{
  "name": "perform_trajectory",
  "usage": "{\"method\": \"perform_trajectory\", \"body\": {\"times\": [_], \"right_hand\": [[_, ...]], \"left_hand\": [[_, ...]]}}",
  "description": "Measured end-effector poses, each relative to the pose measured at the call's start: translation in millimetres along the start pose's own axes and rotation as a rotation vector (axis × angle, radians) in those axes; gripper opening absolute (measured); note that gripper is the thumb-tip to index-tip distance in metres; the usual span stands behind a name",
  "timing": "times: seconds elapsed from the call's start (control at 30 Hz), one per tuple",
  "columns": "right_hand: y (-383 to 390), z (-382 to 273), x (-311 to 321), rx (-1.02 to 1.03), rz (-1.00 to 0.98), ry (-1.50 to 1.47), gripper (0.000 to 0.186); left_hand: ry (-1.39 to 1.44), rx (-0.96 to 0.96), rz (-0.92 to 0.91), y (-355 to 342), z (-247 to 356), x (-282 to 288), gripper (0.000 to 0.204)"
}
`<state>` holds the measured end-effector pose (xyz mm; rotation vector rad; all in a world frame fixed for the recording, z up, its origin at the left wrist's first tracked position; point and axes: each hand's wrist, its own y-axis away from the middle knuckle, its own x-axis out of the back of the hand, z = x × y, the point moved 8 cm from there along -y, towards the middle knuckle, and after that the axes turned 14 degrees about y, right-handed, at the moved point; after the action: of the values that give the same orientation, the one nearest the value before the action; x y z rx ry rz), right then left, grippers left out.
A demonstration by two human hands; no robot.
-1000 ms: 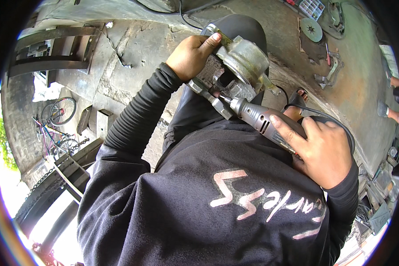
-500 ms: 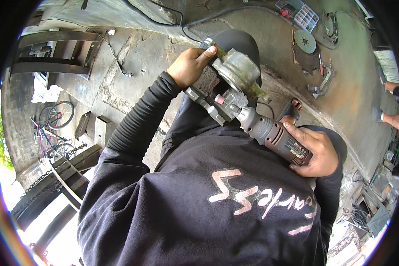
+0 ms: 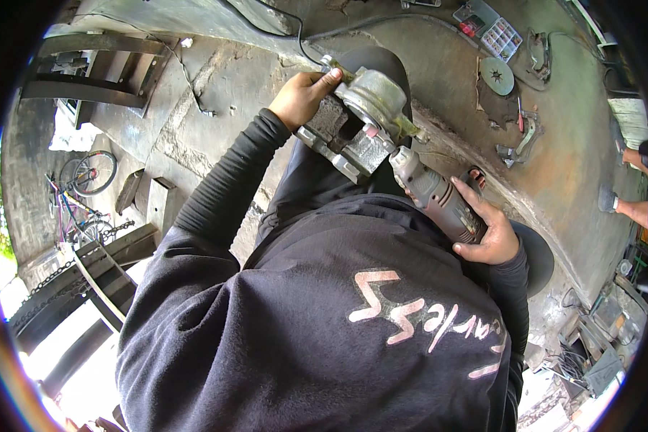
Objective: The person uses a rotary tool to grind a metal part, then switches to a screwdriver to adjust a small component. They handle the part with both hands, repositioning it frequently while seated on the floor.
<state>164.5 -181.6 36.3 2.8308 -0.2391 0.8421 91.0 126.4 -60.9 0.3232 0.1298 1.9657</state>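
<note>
Here, the left hand (image 3: 301, 99) is closed on one end of a grey metal part (image 3: 373, 99), holding it over the bent leg in dark trousers (image 3: 383, 60). The right hand (image 3: 498, 237) is curled round the back of a grey power tool (image 3: 439, 196) — its pink tip (image 3: 372, 132) is at the metal part's opening, though I cannot tell whether they touch. On the floor (image 3: 583, 158), a plastic box (image 3: 502, 37) sits near a round disc (image 3: 497, 76).
</note>
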Motion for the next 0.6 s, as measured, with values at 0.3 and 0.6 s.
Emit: {"method": "perform_trajectory", "body": {"times": [0.3,0.6], "right_hand": [[-8.2,-23.6,-12.6,-0.025,-0.084,0.594,0.092],[-12.8,-70.8,1.5,0.032,-0.193,1.031,0.075]], "left_hand": [[0.063,-0.141,0.116,20.4,11.3,10.1,0.049],[0.032,-0.108,0.199,48.8,20.7,15.3,0.043]]}}
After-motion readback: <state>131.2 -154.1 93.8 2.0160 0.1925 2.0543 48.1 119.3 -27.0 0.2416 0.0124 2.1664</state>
